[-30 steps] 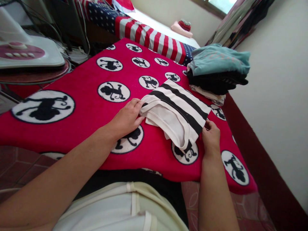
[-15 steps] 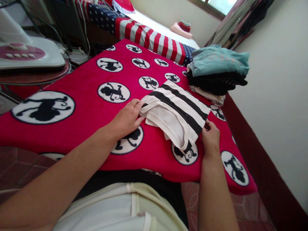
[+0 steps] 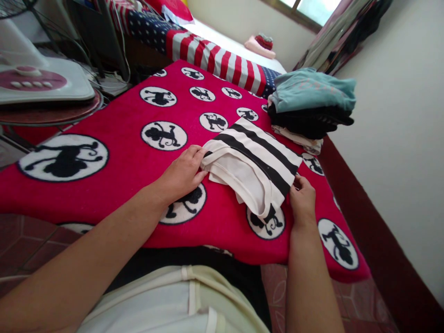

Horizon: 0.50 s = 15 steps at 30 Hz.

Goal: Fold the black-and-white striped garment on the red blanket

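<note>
A folded black-and-white striped shirt (image 3: pixel 258 150) lies on the pink-red blanket (image 3: pixel 121 152), its white round neckline facing me. My left hand (image 3: pixel 185 171) grips the shirt's left edge near the collar, thumb below and fingers on top. At the opposite edge, my right hand (image 3: pixel 302 194) pinches the shirt's right side with curled fingers. Part of the fingertips of both hands is hidden by the cloth or by the hands themselves.
A stack of folded clothes (image 3: pixel 312 99), teal on top, stands at the back right by the wall. A white fan base (image 3: pixel 41 83) sits on a round stool at left. Behind is a bed with a stars-and-stripes cover (image 3: pixel 211 53).
Almost nothing differs. Both hands keep their places on the shirt, and the whole view has shifted very slightly.
</note>
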### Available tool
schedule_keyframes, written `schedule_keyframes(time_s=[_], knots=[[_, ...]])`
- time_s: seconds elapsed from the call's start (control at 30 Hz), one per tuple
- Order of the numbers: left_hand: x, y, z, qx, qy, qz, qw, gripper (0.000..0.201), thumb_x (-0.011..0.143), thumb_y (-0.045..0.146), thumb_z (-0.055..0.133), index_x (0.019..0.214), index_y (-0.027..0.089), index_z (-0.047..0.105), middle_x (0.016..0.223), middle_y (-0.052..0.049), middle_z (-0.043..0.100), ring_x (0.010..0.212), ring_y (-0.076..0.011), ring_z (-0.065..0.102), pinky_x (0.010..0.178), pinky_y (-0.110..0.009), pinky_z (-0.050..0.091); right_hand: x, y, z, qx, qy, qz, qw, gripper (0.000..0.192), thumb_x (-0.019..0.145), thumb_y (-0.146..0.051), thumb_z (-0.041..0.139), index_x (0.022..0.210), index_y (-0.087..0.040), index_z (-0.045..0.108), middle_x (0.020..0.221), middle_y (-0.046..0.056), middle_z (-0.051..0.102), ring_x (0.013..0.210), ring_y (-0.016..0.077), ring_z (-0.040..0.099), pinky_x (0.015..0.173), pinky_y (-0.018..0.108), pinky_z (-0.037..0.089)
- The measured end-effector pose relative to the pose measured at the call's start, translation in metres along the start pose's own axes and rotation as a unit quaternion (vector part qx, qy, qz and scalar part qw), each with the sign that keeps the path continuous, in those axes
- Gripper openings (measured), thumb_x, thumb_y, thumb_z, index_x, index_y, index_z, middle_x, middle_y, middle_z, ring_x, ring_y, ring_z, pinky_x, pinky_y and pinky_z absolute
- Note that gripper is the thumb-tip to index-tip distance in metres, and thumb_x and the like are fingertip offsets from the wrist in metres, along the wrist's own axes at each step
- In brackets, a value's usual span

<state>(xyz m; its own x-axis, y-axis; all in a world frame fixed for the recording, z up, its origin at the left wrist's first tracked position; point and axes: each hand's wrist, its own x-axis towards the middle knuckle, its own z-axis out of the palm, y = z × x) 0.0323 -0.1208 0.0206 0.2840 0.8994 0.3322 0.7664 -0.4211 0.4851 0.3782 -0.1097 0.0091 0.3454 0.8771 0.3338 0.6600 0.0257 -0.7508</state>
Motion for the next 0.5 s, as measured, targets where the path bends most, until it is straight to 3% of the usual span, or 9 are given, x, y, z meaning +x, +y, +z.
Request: schedule_keyframes(time_s=[0.5], knots=[[-0.0004, -0.0007, -0.0001, 0.001, 0.002, 0.004, 1.000, 0.050, 0.082, 0.018, 0.055, 0.131, 0.015, 0.045, 0.127, -0.013, 0.048, 0.122, -0.0271, 0.047, 0.106, -0.043, 0.041, 0.0021, 0.0068, 0.0007, -0.004, 0.002, -0.002, 1.000, 0.040, 0.073, -0.034, 0.063, 0.107, -0.015, 0.067, 0.098, 0.011, 0.072, 0.084, 0.0233, 0.067, 0.082, 0.040, 0.053]])
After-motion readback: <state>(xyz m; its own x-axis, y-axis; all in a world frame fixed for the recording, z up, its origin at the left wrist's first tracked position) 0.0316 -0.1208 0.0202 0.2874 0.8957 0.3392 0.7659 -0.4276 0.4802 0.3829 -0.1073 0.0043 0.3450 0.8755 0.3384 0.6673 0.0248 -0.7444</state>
